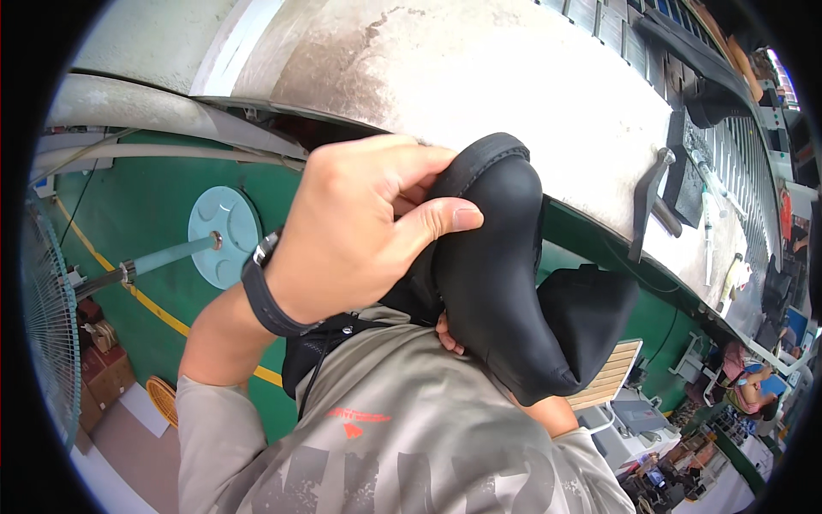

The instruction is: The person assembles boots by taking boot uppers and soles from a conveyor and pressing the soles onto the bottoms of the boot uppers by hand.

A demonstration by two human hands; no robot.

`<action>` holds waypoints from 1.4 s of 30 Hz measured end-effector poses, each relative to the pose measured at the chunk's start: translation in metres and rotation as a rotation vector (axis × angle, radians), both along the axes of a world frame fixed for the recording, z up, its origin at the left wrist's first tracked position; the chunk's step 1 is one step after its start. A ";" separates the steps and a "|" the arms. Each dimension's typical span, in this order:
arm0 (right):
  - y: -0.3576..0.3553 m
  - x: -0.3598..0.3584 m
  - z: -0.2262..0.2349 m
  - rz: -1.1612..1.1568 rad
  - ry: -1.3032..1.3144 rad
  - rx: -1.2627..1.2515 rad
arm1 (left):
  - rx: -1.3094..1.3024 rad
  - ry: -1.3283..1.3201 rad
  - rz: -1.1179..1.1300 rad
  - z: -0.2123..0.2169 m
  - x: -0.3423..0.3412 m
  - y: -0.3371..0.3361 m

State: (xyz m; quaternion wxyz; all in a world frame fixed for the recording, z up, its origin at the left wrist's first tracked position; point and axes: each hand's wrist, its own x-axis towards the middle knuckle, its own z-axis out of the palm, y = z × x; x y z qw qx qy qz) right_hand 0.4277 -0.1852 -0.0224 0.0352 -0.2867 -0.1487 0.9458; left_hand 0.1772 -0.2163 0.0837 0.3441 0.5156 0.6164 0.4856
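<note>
A black boot [492, 265] hangs in front of my body, its rounded toe and sole edge up near the bench and its soft shaft [591, 317] folded over on the right. My left hand [368, 223], with a dark band at the wrist, grips the sole edge near the toe, thumb pressed on the upper. Behind the boot is my right hand [449, 336]; only a few curled fingertips show at the boot's underside, and the rest is hidden. The right forearm [552, 415] comes in from below.
A pale, stained workbench [411, 77] runs across the top. A hammer [652, 201] and a black block [683, 171] lie at its right, beside a roller conveyor [745, 163] bearing another black boot [715, 98]. At left stands a fan [51, 317]. Other people work far right.
</note>
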 end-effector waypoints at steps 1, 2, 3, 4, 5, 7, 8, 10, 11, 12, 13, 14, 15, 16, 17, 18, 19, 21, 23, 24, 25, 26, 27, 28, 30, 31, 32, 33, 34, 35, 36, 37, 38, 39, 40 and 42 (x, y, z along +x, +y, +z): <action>-0.001 0.001 0.001 -0.002 0.005 -0.007 | 0.001 0.005 -0.001 -0.003 0.001 -0.002; -0.002 0.001 0.002 -0.001 0.007 -0.007 | 0.041 0.185 0.013 -0.006 0.001 -0.004; -0.002 0.000 0.002 0.001 0.011 -0.011 | 0.081 0.366 0.027 -0.008 0.001 -0.005; -0.001 0.000 0.003 0.003 0.017 -0.008 | 0.147 0.361 0.088 -0.008 0.001 -0.001; -0.002 -0.001 0.004 0.007 0.022 -0.005 | 0.190 0.323 0.074 -0.012 -0.008 0.004; -0.002 0.000 0.005 0.008 0.026 0.002 | -0.025 -0.069 0.097 -0.010 -0.023 0.015; -0.003 -0.001 0.005 0.006 0.029 0.002 | 0.045 -0.115 0.055 0.004 -0.023 0.031; -0.001 -0.003 0.005 0.007 0.035 -0.001 | 0.009 -0.128 -0.091 0.003 -0.038 0.052; -0.001 -0.005 0.007 0.012 0.041 0.004 | -0.032 -0.144 -0.235 0.003 -0.042 0.058; 0.002 -0.005 0.008 0.015 0.048 0.006 | -0.058 -0.148 -0.247 0.002 -0.038 0.059; 0.001 -0.005 0.010 0.010 0.048 0.006 | -0.057 -0.146 -0.249 0.005 -0.036 0.057; 0.000 -0.007 0.010 0.011 0.053 0.005 | -0.095 -0.162 -0.276 0.009 -0.033 0.056; 0.002 -0.007 0.011 0.004 0.054 0.002 | -0.133 -0.180 -0.302 0.011 -0.032 0.056; 0.000 -0.008 0.014 0.007 0.054 -0.004 | -0.105 -0.097 -0.313 0.009 -0.033 0.055; 0.000 -0.008 0.018 0.006 0.056 -0.013 | -0.104 -0.100 -0.312 0.011 -0.034 0.053; -0.001 -0.008 0.022 0.004 0.057 -0.018 | -0.085 0.016 -0.309 0.014 -0.034 0.051; -0.001 -0.007 0.025 0.005 0.058 -0.024 | -0.065 0.134 -0.305 0.017 -0.034 0.050; -0.002 -0.005 0.033 -0.003 0.056 -0.044 | 0.054 0.356 -0.352 0.013 -0.039 0.057; -0.004 -0.002 0.042 0.000 0.065 -0.080 | 0.173 0.593 -0.376 0.006 -0.045 0.064; -0.008 -0.002 0.046 0.006 0.068 -0.102 | 0.119 0.242 -0.270 0.001 -0.042 0.070; -0.011 0.001 0.054 0.002 0.066 -0.125 | 0.072 -0.122 -0.173 -0.005 -0.039 0.076; -0.012 0.001 0.061 -0.007 0.059 -0.145 | 0.035 -0.619 -0.228 -0.012 -0.037 0.080; -0.014 0.003 0.068 -0.014 0.051 -0.164 | 0.044 -0.624 -0.237 -0.018 -0.031 0.078; -0.015 0.003 0.073 -0.015 0.045 -0.190 | 0.055 -0.906 -0.271 -0.019 -0.018 0.071; -0.017 0.004 0.075 -0.016 0.044 -0.228 | 0.082 -1.191 -0.304 -0.020 0.001 0.061; -0.021 0.006 0.073 -0.016 0.048 -0.247 | 0.085 -1.204 -0.309 -0.020 0.009 0.057; -0.023 0.010 0.065 -0.008 0.090 -0.254 | 0.079 -1.155 -0.252 -0.020 0.017 0.052; -0.025 0.013 0.057 0.002 0.131 -0.259 | 0.072 -1.105 -0.194 -0.021 0.024 0.048; -0.026 0.014 0.055 0.011 0.176 -0.267 | 0.099 -1.017 -0.147 -0.024 0.027 0.044; -0.026 0.014 0.054 0.024 0.221 -0.276 | 0.097 -1.027 -0.146 -0.025 0.029 0.040; -0.025 0.015 0.054 0.011 0.162 -0.291 | 0.104 -1.110 -0.154 -0.025 0.031 0.037; -0.024 0.015 0.055 -0.002 0.103 -0.305 | 0.113 -1.193 -0.163 -0.025 0.033 0.034; -0.026 0.015 0.057 -0.004 0.095 -0.308 | 0.118 -1.012 -0.158 -0.023 0.035 0.030; -0.027 0.015 0.058 -0.041 0.120 -0.302 | 0.122 -0.831 -0.152 -0.022 0.037 0.026; -0.027 0.015 0.058 -0.076 0.147 -0.294 | 0.201 -0.776 -0.213 -0.024 0.038 0.021; -0.027 0.016 0.055 -0.060 0.126 -0.286 | 0.210 -0.682 -0.175 -0.027 0.043 0.012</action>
